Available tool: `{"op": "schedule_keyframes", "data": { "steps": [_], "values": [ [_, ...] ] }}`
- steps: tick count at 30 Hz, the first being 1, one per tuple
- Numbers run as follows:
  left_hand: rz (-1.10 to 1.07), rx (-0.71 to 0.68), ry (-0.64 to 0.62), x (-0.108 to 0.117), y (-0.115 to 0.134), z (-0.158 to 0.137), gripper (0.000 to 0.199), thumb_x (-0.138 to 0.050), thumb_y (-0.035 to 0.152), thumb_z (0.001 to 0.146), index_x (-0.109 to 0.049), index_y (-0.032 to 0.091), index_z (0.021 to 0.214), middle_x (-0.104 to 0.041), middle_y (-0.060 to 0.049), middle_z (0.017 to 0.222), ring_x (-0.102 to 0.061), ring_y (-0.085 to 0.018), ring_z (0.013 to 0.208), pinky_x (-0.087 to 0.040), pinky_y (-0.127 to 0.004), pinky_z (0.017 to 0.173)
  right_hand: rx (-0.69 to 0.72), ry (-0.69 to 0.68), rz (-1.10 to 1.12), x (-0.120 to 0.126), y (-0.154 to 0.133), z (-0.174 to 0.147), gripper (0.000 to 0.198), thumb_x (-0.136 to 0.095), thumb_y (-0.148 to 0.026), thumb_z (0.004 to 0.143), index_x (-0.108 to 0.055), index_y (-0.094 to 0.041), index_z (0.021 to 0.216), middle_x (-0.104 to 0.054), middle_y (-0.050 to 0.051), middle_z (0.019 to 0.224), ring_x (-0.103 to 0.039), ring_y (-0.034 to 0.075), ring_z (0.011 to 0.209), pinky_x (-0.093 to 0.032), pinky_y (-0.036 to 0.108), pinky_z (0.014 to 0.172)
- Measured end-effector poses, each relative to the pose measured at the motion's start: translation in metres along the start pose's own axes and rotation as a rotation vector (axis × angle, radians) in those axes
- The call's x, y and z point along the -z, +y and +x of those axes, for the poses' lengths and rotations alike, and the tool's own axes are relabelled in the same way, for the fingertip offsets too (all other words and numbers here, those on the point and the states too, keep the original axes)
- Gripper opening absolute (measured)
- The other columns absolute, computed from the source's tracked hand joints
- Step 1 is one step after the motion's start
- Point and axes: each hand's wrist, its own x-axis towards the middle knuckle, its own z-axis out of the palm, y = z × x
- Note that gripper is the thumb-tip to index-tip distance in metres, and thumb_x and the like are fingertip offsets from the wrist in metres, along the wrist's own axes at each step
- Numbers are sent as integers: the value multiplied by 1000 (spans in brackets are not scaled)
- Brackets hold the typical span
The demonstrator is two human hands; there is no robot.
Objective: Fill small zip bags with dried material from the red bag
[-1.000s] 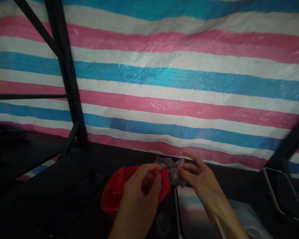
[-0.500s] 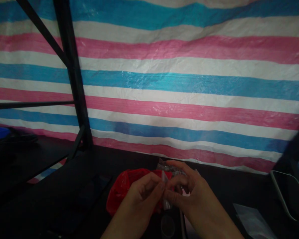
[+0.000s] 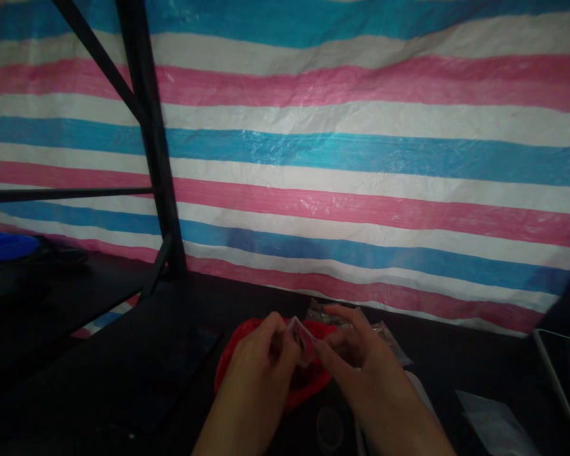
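Between my two hands is a small clear plastic bag (image 3: 303,339), its mouth spread apart. My left hand (image 3: 266,354) pinches its left edge, and my right hand (image 3: 354,351) grips the right edge with thumb and finger. Beneath and behind them stands a red bag (image 3: 235,345) with an open top, partly covered by my left hand. What lies inside the red bag is too dark to make out. Behind my right hand lies a clear packet (image 3: 392,342) of small pieces I cannot identify.
A round clear lid or dish (image 3: 330,429) lies in front of my hands. To the right are flat clear bags (image 3: 496,418) and a dark, pale-rimmed device (image 3: 565,373). A black frame post (image 3: 159,158) rises left, before a striped sheet (image 3: 361,190).
The small bag's mouth has gone from pinched flat to spread apart. Both hands now hold it over the red bag. The view has shifted slightly left.
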Motion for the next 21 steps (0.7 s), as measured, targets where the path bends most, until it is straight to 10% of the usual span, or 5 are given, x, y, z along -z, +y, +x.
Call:
{"op": "schedule_keyframes", "data": {
  "steps": [7,15,21],
  "values": [
    [-408,-19,-79,7,-6,8,38,-58,58,91,-52,24,74,-53,7,64,-48,-12,55,-40,-23,53,-138,-129,115,-15,22,6,62,-67,-63,90,-60,-19,134,-77,3,82,-76,24,70,-59,34,61],
    [593,-143,197,22,-35,17,24,-51,22,91,-74,24,85,-75,-10,107,-59,-34,103,-43,-49,89,76,152,-36,-23,35,22,43,-77,-29,77,-71,-23,119,-82,7,108,-78,29,98,-62,41,89],
    [597,-87,118,23,-42,17,33,-51,30,98,-79,30,115,-76,-9,126,-60,-36,117,-45,-48,91,88,58,-248,-35,38,18,38,-69,-14,77,-77,-22,113,-81,9,117,-74,34,113,-54,50,106]
  ]
}}
